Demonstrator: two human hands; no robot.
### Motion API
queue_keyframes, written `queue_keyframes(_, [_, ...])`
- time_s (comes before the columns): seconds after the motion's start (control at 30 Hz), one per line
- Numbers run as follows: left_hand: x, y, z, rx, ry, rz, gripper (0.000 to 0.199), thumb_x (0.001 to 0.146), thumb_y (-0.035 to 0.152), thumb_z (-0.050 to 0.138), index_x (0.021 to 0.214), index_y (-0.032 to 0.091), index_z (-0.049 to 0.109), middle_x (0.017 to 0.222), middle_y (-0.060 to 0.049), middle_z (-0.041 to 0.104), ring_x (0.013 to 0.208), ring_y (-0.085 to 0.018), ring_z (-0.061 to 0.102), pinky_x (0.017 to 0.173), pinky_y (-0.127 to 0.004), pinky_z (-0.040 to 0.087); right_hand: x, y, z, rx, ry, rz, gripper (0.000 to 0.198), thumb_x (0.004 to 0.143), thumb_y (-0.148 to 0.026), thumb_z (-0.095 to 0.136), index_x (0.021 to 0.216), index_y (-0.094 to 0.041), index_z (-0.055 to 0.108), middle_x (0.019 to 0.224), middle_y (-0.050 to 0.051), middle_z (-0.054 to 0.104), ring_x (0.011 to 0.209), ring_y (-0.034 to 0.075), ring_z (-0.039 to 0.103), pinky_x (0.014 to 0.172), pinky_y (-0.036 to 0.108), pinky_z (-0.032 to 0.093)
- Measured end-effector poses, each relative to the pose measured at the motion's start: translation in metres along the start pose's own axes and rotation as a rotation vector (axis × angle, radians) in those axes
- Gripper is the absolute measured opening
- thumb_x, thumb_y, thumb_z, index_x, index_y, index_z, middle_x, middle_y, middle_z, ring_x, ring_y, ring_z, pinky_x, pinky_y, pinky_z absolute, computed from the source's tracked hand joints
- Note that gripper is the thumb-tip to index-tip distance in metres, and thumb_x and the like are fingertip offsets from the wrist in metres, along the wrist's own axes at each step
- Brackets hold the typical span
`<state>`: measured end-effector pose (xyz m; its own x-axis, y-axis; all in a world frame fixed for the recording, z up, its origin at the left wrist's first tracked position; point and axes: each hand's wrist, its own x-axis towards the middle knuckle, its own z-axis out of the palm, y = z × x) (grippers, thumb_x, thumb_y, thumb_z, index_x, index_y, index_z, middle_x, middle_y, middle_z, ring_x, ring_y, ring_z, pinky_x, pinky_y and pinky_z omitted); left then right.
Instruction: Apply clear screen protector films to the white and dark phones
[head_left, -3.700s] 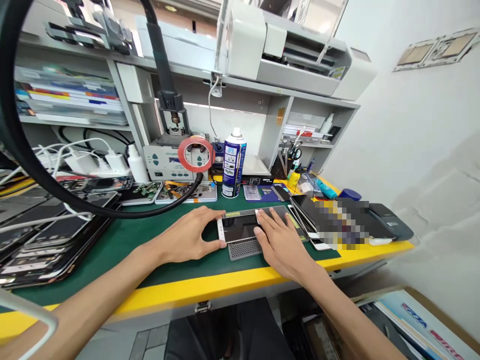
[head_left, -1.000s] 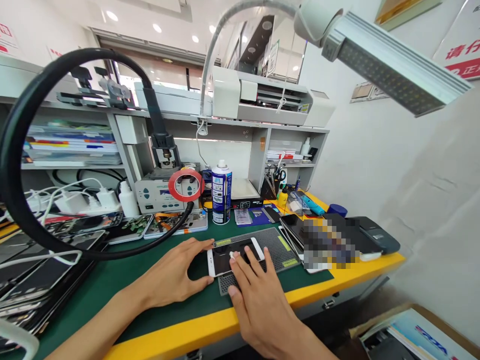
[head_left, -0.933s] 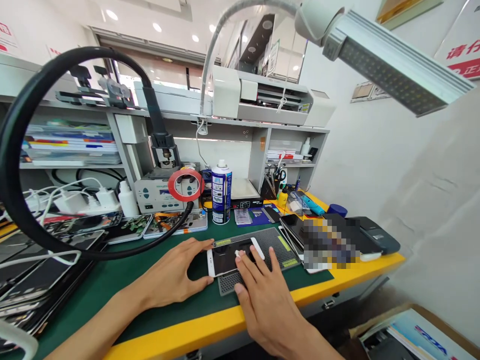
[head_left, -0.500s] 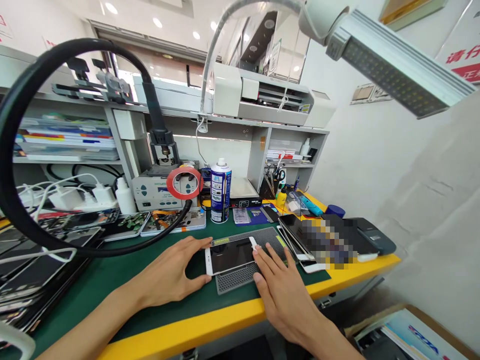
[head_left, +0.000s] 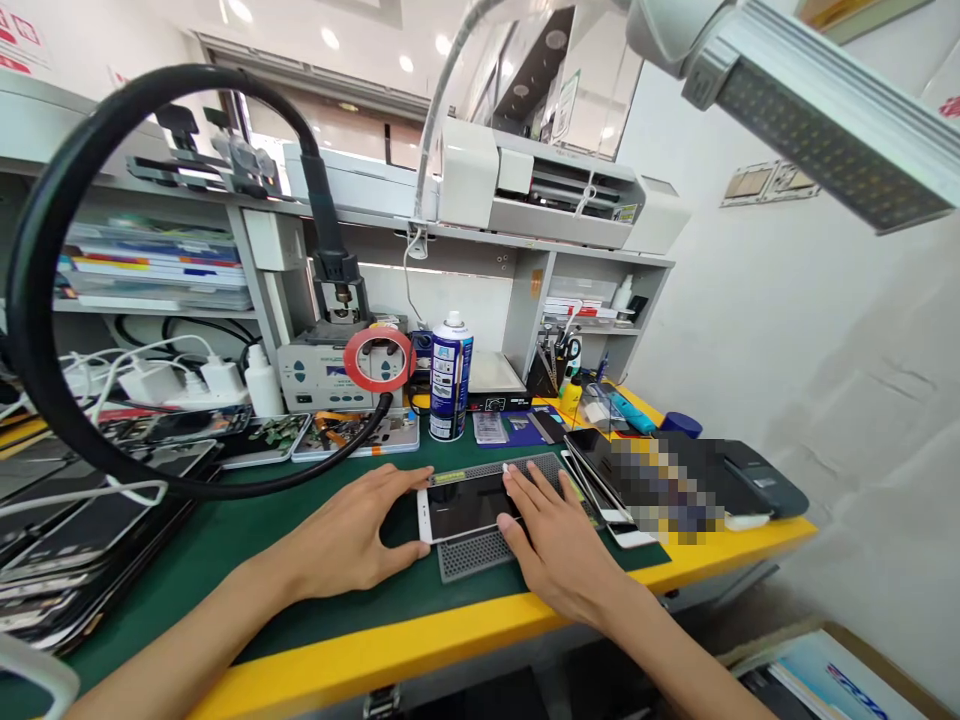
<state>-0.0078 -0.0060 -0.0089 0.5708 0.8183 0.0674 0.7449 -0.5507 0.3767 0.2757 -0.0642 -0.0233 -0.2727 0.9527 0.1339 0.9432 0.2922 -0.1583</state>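
A white-framed smartphone (head_left: 466,507) with a dark screen lies face up on a grey perforated mat (head_left: 480,553). My left hand (head_left: 352,530) spans the phone's left end, thumb at the near corner and index finger at the far one. Over the right end rests my right hand (head_left: 559,540), palm down with fingers stretched out, hiding that part of the phone. Just right of this hand lie several more phones (head_left: 592,470), partly overlapping.
A blue spray can (head_left: 451,385) stands behind the mat. A red tape roll (head_left: 380,358) hangs before a grey bench unit (head_left: 315,372). A thick black hose (head_left: 30,300) loops across the left. Stacked phone parts (head_left: 97,540) fill the table's left side.
My right hand has shifted slightly left along the phone and covers more of its right end. My left hand stays at the left end. The whole view has shifted a little.
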Motion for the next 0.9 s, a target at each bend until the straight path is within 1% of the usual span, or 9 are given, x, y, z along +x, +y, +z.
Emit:
queue_keyframes(0.17, [0.0, 0.005, -0.003, 0.004, 0.013, 0.023, 0.076, 0.082, 0.065, 0.056, 0.148, 0.033, 0.036, 0.15, -0.001, 0.045, 0.14, -0.033, 0.037, 0.112, -0.047, 0.038, 0.007, -0.003, -0.001, -0.008, 0.008, -0.017, 0.066, 0.1, -0.055, 0.013, 0.153, -0.019, 0.029, 0.158, 0.003, 0.026, 0.148, 0.028, 0.013, 0.119, 0.056, 0.003])
queue_keyframes(0.3, [-0.002, 0.009, -0.006, -0.002, 0.011, 0.025, 0.078, 0.081, 0.063, 0.057, 0.149, 0.03, 0.036, 0.148, -0.004, 0.048, 0.138, -0.033, 0.04, 0.111, -0.045, 0.039, 0.012, -0.011, 0.002, 0.004, 0.001, -0.043, 0.067, 0.1, -0.056, 0.013, 0.154, -0.018, 0.025, 0.159, 0.003, 0.024, 0.148, 0.028, 0.012, 0.119, 0.057, 0.003])
queue_keyframes(0.47, [-0.003, 0.009, -0.007, -0.013, 0.014, 0.034, 0.079, 0.081, 0.06, 0.06, 0.149, 0.029, 0.036, 0.148, -0.005, 0.048, 0.139, -0.034, 0.038, 0.111, -0.046, 0.038, 0.017, -0.032, 0.004, 0.034, 0.003, -0.095, 0.065, 0.101, -0.054, 0.014, 0.153, -0.017, 0.028, 0.159, 0.006, 0.026, 0.148, 0.028, 0.013, 0.119, 0.057, 0.003])
queue_keyframes(0.63, [-0.002, 0.006, -0.004, -0.034, 0.076, 0.107, 0.076, 0.081, 0.058, 0.061, 0.147, 0.027, 0.04, 0.143, -0.007, 0.053, 0.132, -0.031, 0.048, 0.108, -0.041, 0.041, 0.019, -0.058, 0.005, 0.068, 0.018, -0.161, 0.064, 0.101, -0.051, 0.017, 0.152, -0.014, 0.031, 0.158, 0.008, 0.029, 0.148, 0.029, 0.014, 0.118, 0.057, 0.003])
queue_keyframes(0.73, [-0.002, 0.001, 0.0, -0.026, 0.085, 0.114, 0.076, 0.081, 0.056, 0.06, 0.148, 0.027, 0.038, 0.144, -0.008, 0.051, 0.133, -0.031, 0.047, 0.109, -0.041, 0.041, 0.021, -0.071, 0.005, 0.1, 0.016, -0.197, 0.063, 0.102, -0.05, 0.018, 0.152, -0.014, 0.032, 0.157, 0.009, 0.03, 0.148, 0.029, 0.015, 0.118, 0.058, 0.002])
queue_keyframes(0.9, [-0.003, -0.005, 0.003, -0.021, 0.055, 0.099, 0.079, 0.081, 0.052, 0.061, 0.151, 0.03, 0.03, 0.147, -0.007, 0.048, 0.138, -0.033, 0.039, 0.109, -0.045, 0.04, 0.02, -0.085, 0.007, 0.137, 0.018, -0.235, 0.062, 0.102, -0.049, 0.017, 0.152, -0.014, 0.03, 0.157, 0.007, 0.03, 0.148, 0.029, 0.015, 0.118, 0.059, 0.001])
